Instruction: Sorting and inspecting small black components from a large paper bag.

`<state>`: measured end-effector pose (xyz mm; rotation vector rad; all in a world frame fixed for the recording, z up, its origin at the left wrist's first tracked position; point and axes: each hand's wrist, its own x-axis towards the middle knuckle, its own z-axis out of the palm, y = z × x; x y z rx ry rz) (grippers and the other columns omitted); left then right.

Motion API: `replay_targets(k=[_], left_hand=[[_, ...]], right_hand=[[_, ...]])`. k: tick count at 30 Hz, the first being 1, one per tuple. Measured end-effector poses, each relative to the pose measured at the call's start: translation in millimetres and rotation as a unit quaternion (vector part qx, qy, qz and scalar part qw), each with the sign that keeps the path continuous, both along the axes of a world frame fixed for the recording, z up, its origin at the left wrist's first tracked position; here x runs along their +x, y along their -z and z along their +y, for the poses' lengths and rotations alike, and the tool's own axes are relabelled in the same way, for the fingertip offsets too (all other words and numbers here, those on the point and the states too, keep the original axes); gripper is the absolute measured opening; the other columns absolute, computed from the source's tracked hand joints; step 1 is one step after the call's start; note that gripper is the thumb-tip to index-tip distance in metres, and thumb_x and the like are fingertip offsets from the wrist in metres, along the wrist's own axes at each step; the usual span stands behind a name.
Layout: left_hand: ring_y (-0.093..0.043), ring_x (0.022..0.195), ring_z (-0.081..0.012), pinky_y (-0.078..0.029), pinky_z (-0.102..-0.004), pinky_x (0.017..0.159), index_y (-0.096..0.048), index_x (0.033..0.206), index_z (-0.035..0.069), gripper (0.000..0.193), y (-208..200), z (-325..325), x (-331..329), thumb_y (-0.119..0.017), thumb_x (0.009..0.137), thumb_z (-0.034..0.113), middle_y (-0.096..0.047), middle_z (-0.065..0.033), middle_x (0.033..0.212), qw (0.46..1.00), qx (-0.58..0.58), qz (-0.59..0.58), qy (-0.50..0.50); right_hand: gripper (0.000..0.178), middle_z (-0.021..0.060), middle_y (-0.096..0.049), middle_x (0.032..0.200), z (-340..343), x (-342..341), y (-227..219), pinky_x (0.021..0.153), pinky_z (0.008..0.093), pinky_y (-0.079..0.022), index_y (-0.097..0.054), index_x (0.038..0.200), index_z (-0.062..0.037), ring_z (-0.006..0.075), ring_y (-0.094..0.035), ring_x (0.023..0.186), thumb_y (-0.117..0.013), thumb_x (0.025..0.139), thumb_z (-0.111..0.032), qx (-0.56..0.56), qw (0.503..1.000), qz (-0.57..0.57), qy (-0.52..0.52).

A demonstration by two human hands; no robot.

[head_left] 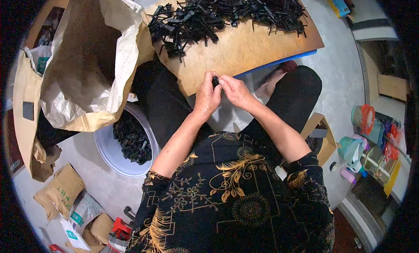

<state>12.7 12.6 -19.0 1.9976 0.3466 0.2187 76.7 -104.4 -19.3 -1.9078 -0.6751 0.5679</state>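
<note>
Both hands meet near the front edge of a wooden board (pixel 196 71). Between them is a small black plastic part (pixel 215 81), mostly covered by fingers. My left hand (pixel 206 97) is closed around it with the thumb and curled fingers. From the other side my right hand (pixel 235 91) pinches at the same part, its fingers closed; the exact shape of what it grips is hidden. Beyond the hands, a heap of black plastic parts with thin branching stems (pixel 209 17) covers the far half of the board.
A large open paper sack (pixel 124 78) stands at the left. Below it, a white tub (pixel 102 150) holds small black parts (pixel 133 139). A cardboard box (pixel 329 143) is right of my leg. Brown bags (pixel 61 189) lie at lower left; coloured household items (pixel 353 152) at far right.
</note>
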Motion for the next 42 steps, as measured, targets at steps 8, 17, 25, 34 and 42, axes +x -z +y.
replay_targets(k=[8,17,25,34,42], left_hand=[[-0.048,0.050,-0.0093,-0.037,-0.0200,0.040,-0.040,0.108,0.005,0.028,-27,8,1,-0.049,0.082,0.002,-0.050,-0.0042,0.070,0.896,-0.437,0.022,-0.077],[-0.050,0.051,-0.0105,-0.036,-0.0175,0.039,-0.031,0.128,0.006,0.046,-41,16,-8,-0.046,0.086,0.009,-0.053,-0.0058,0.077,0.824,-0.561,0.076,0.002],[-0.045,0.049,-0.0093,-0.030,-0.0164,0.036,-0.039,0.125,0.007,0.041,-44,9,-11,-0.050,0.086,0.015,-0.053,-0.0070,0.079,0.790,-0.589,0.106,0.131],[-0.058,0.072,-0.0100,-0.039,-0.0162,0.045,-0.042,0.123,0.006,0.036,-38,6,-11,-0.047,0.087,0.012,-0.056,-0.0078,0.093,0.934,-0.306,0.101,0.158],[-0.048,0.057,-0.0052,-0.038,-0.0183,0.045,-0.044,0.123,0.008,0.036,-28,3,-11,-0.048,0.087,0.011,-0.055,-0.0035,0.083,0.966,-0.243,0.072,0.047]], right_hand=[[0.026,0.0090,-0.056,0.069,-8,-1,-19,0.052,0.0337,-0.044,-0.050,0.096,-0.0004,0.0179,-0.055,0.057,-0.046,0.090,-0.026,0.054,0.992,0.094,0.056],[0.019,0.0001,-0.055,0.072,-22,2,-32,0.039,0.0151,-0.031,-0.052,0.096,-0.0057,0.0024,-0.042,0.045,-0.052,0.089,-0.023,0.156,0.944,0.288,0.037],[0.023,-0.0043,-0.053,0.067,-29,6,-40,0.039,0.0144,-0.025,-0.054,0.100,-0.0085,-0.0005,-0.034,0.046,-0.054,0.088,-0.027,0.158,0.906,0.391,-0.039],[0.023,-0.0053,-0.054,0.069,-22,2,-31,0.040,0.0145,-0.028,-0.058,0.098,-0.0079,0.0000,-0.040,0.049,-0.053,0.088,-0.028,0.177,0.948,0.266,0.000],[0.026,-0.0055,-0.039,0.059,-20,-5,-29,0.035,0.0167,-0.023,-0.048,0.106,-0.0096,0.0018,-0.030,0.044,-0.041,0.093,-0.031,0.126,0.892,0.432,0.040]])
